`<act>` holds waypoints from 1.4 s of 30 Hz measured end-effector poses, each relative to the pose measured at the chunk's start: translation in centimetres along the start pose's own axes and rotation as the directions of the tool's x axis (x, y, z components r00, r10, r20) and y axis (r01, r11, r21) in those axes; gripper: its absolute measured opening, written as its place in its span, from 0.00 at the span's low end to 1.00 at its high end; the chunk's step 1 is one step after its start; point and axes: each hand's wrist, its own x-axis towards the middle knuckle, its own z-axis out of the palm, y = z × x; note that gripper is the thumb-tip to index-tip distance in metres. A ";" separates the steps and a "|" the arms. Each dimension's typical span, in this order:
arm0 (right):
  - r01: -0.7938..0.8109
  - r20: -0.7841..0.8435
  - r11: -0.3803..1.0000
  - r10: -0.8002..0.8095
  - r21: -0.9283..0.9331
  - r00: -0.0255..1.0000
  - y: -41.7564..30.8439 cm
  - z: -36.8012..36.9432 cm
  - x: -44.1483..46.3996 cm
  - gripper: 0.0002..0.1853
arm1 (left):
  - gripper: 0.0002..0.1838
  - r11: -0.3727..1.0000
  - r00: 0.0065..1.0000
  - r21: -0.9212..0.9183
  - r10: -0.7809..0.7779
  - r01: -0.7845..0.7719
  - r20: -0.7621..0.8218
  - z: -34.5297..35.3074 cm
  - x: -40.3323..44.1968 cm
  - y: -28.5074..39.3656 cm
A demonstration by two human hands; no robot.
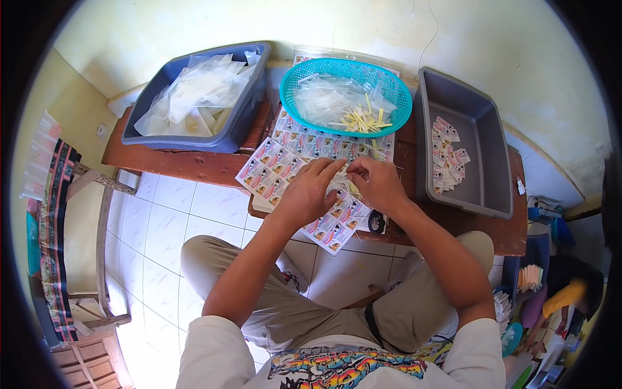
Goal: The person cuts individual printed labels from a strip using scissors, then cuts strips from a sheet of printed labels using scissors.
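Observation:
My left hand (306,191) lies low over the printed label sheets (269,170), its fingers stretched forward and the thumb apart from them. Close beside it, my right hand (378,186) is closed in a pinch, fingertips near those of the left. What the pinch holds is too small and hidden to make out. Around and under both hands the sheets overlap, some hanging past the table's front edge. Just beyond stands a turquoise basket (288,107) of clear plastic bags (327,97) and thin yellow strips (364,120). A black roll (376,222) sits by my right wrist.
A grey-blue tub (241,123) full of clear plastic bags stands at the left of the wooden table (188,165). At right, a grey tub (470,129) holds small cut labels (447,155). Another person (567,295) is at the lower right, near blue crates (536,249).

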 end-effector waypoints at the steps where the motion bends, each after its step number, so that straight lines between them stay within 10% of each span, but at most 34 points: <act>1: 0.001 0.001 1.000 -0.001 -0.002 1.000 0.0 -0.1 -0.2 0.09 | 0.41 1.000 1.000 -0.001 0.000 0.000 -0.002 0.2 -0.1 -0.1; 42: 0.000 0.118 0.947 0.040 -0.320 0.992 0.3 4.0 -2.8 0.19 | 0.25 0.982 0.976 0.182 -0.080 0.042 0.204 0.8 -3.3 -1.7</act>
